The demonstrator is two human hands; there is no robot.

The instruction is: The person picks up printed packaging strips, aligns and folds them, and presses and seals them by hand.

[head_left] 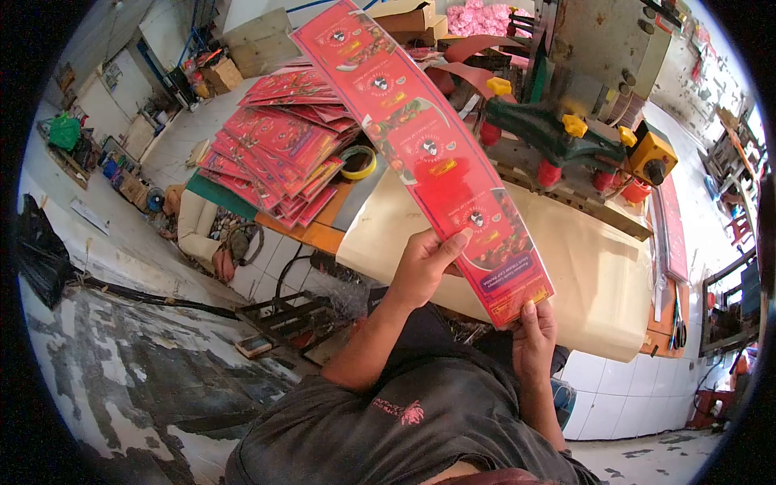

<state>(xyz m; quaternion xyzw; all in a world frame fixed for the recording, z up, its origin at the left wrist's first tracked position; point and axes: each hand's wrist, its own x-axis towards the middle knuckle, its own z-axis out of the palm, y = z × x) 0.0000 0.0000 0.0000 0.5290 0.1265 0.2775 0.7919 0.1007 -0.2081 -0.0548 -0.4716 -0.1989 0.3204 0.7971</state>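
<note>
A long strip of red printed packaging (436, 174) slants across the view, with repeated food pictures and logos on its glossy face. Near its lower left edge, my left hand (424, 267) pinches it with the thumb on top. My right hand (534, 335) grips the bottom end between thumb and fingers. Beneath the strip lies a cream sheet (388, 234) draped over the table's front edge. Left of the strip is a messy pile of similar red printed packaging (275, 141), and a yellow tape roll (358, 162) lies between them.
A machine with a dark green clamp bar (533, 125), yellow knobs and a yellow control box (653, 153) stands behind the sheet. Scissors (679, 327) lie at the table's right end. Pink bundles (485, 18) sit at the back. Another person's foot (224, 263) shows at left.
</note>
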